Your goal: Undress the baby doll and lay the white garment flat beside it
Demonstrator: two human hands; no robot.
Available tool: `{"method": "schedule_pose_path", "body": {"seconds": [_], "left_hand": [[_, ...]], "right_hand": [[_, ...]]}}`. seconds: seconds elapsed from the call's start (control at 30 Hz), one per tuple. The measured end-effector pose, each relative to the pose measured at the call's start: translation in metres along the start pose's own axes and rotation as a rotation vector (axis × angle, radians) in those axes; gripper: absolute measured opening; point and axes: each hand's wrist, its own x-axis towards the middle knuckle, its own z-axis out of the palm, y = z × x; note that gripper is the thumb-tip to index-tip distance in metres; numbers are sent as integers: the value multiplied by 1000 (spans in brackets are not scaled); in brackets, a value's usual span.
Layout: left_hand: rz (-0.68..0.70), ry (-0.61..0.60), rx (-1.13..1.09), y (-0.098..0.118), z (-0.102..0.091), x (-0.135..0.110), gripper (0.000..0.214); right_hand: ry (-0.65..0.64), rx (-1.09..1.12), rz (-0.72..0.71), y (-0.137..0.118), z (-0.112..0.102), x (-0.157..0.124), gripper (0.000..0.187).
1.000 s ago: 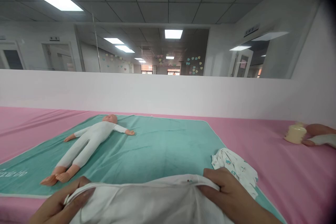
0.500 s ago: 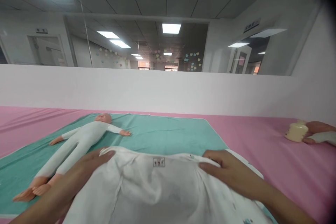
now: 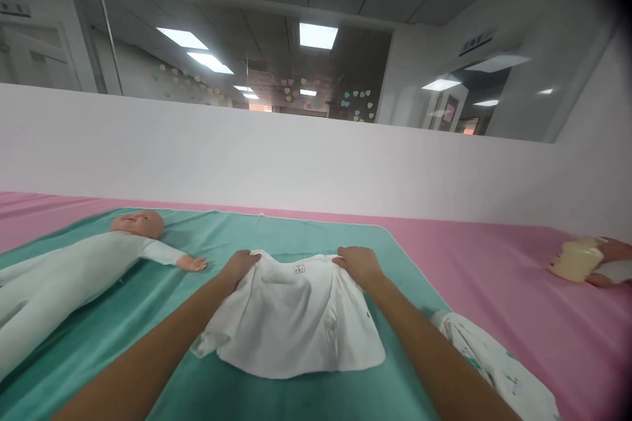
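Observation:
A small white baby shirt [image 3: 286, 329] is stretched between my two hands over the green sheet [image 3: 316, 401], its collar edge with a printed label facing away from me. My left hand [image 3: 241, 268] grips the upper left corner of the shirt, fingers closed on the cloth. The upper right corner is pinched in my right hand [image 3: 359, 264]. To the left, a baby doll [image 3: 93, 263] in a white bodysuit lies on its back on the sheet, its near hand a little way from my left hand.
A folded white patterned cloth [image 3: 498, 365] lies at the right edge of the green sheet. Pink covering [image 3: 474, 256] extends beneath and beside it. At far right are a pale yellow bottle [image 3: 575, 258] and part of another doll [image 3: 615, 250]. A white wall [image 3: 316, 164] stands behind.
Both hands have moved forward, away from me, carrying the shirt out over the green sheet. The view has shifted, so the doll appears further left and larger.

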Motion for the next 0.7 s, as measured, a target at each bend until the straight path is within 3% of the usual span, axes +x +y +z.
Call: {"method": "schedule_pose_path", "body": {"seconds": [0.1, 0.23, 0.33, 0.43, 0.5, 0.57, 0.7], "left_hand": [[56, 11, 121, -15, 8, 22, 22], [169, 75, 479, -26, 2, 43, 22], [184, 47, 543, -31, -1, 47, 26], [259, 9, 375, -34, -3, 44, 34], [308, 63, 306, -38, -4, 44, 40], [346, 73, 390, -44, -3, 48, 45], [415, -46, 750, -59, 4, 63, 47]], "right_hand": [[77, 11, 29, 3, 36, 13, 38], [131, 46, 52, 7, 70, 22, 41], [186, 78, 49, 10, 81, 25, 39], [203, 206, 141, 20, 86, 28, 43], [194, 352, 233, 32, 89, 30, 48], [180, 502, 303, 47, 94, 33, 48], [153, 705, 333, 69, 105, 39, 35]]}}
